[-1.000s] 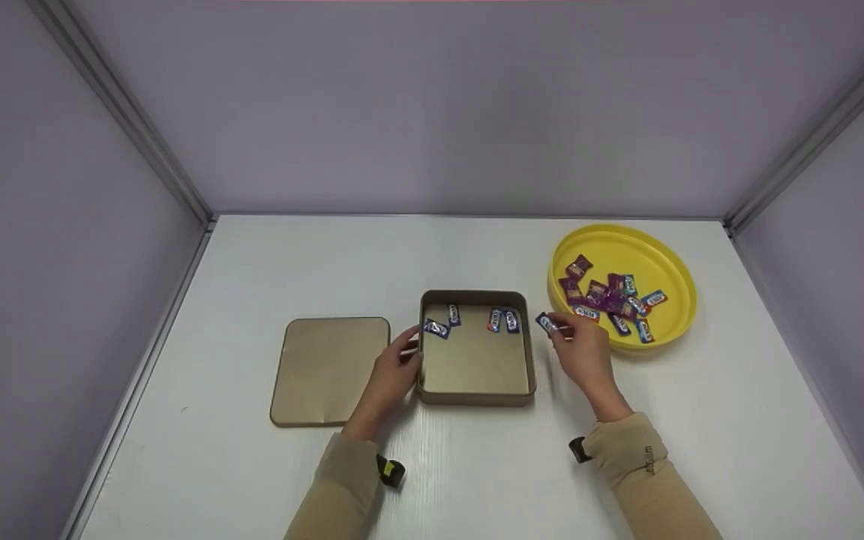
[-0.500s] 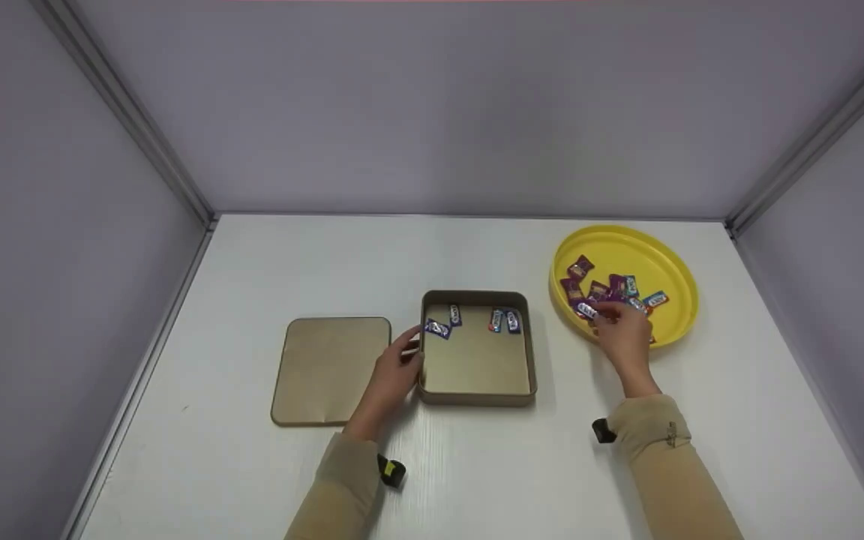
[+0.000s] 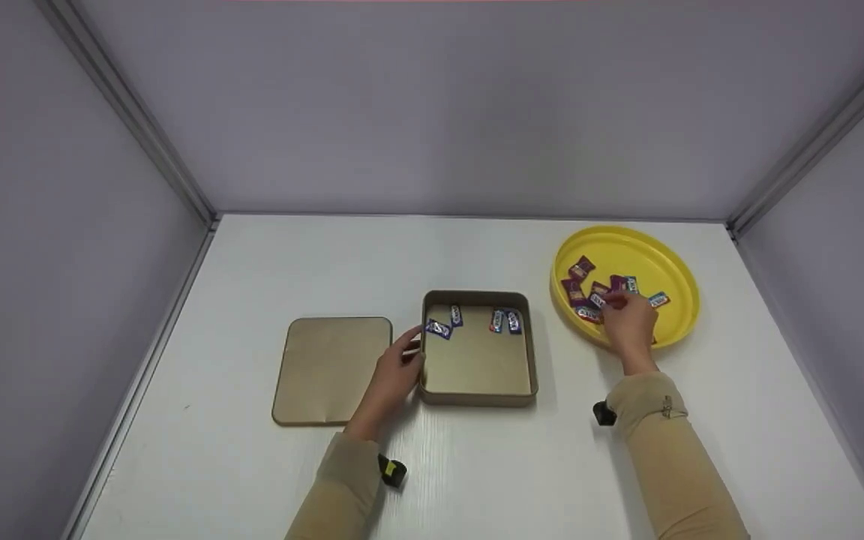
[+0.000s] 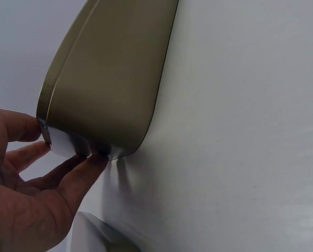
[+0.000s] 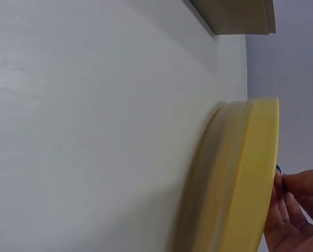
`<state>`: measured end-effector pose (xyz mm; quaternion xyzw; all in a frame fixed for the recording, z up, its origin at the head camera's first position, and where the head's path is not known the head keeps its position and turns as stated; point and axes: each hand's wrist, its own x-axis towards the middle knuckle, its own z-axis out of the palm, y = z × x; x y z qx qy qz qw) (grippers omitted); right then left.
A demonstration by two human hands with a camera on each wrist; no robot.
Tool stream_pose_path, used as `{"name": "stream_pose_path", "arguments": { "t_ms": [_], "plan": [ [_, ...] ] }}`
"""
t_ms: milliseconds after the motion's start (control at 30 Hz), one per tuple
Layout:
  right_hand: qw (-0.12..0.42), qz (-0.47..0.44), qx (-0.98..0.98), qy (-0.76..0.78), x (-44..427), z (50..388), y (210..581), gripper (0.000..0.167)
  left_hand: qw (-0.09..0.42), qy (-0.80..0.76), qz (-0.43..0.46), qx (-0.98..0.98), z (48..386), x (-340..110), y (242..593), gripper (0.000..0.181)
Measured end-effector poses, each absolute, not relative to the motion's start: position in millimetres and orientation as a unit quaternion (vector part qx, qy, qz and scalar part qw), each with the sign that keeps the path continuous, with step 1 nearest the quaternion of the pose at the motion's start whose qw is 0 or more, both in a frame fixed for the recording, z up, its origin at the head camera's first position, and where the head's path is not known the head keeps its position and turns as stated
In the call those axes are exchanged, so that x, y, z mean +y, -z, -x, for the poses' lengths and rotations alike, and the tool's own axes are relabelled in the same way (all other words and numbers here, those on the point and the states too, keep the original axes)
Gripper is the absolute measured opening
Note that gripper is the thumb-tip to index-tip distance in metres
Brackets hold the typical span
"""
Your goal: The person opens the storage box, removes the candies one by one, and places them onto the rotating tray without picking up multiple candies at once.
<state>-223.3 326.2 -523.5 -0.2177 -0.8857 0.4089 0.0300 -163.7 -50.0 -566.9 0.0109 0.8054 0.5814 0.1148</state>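
Observation:
In the head view my right hand (image 3: 631, 326) is over the near side of a yellow round tray (image 3: 683, 322), pinching a small blue-wrapped candy (image 3: 598, 301) between thumb and fingers. Only a blue edge of that candy (image 5: 279, 169) shows past the tray rim in the right wrist view. Several purple candies (image 3: 581, 267) and blue-and-red candies (image 3: 658, 300) lie in the tray. My left hand (image 3: 393, 373) touches the left wall of an open gold square tin (image 3: 477, 399); its fingertips rest against the metal in the left wrist view. Several wrapped candies (image 3: 439, 328) lie inside the tin, near its far side.
A gold square lid (image 3: 331, 371) lies flat on the white table (image 3: 477, 472), left of the tin and partly behind my left forearm. Grey panels (image 3: 469, 112) enclose the table at the back and both sides.
My right hand has gone from beside the tin to above the tray, rightward, with the candy still pinched. In the last half second it shifted slightly further from me. My left hand stays put.

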Motion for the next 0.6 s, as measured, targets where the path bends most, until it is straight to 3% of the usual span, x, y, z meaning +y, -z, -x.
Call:
{"name": "stream_pose_path", "arguments": {
  "t_ms": [300,600],
  "plan": [
    [0.010,0.179,-0.883,-0.433,330,227,527,0.036,0.111,-0.584,-0.021,0.804,164,-49,567,0.048],
    [0.066,0.119,-0.902,-0.409,318,219,525,0.031,0.115,-0.601,-0.014,0.791,164,-49,567,0.049]
  ]
}}
